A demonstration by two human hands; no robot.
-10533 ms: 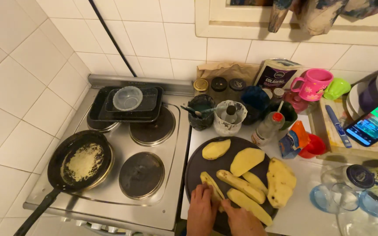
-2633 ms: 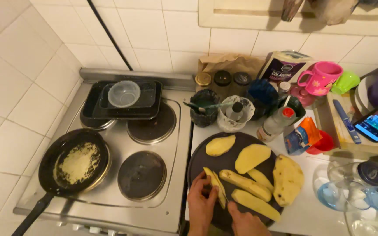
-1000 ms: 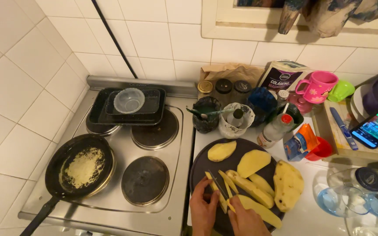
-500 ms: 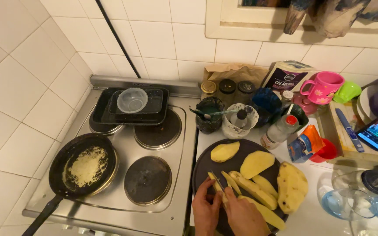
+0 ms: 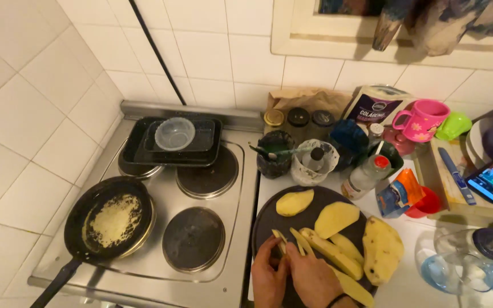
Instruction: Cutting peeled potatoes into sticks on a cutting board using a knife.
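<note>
On the dark round board (image 5: 269, 219), near edge: thin potato strips (image 5: 285, 239), pinched by both hands side by side, left hand (image 5: 269, 279) and right hand (image 5: 313, 278). Potato slices (image 5: 338, 219) just beyond the strips. Left of the board: stove (image 5: 201, 188), frying pan (image 5: 109, 219) holding a yellowish layer.

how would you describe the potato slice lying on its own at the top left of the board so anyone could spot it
Start at the round dark cutting board right of the stove. At its far left edge, below the dark jar, lies one pale yellow oval potato slice. Unlike the other slices, it touches none and lies farthest from the hands.
</note>
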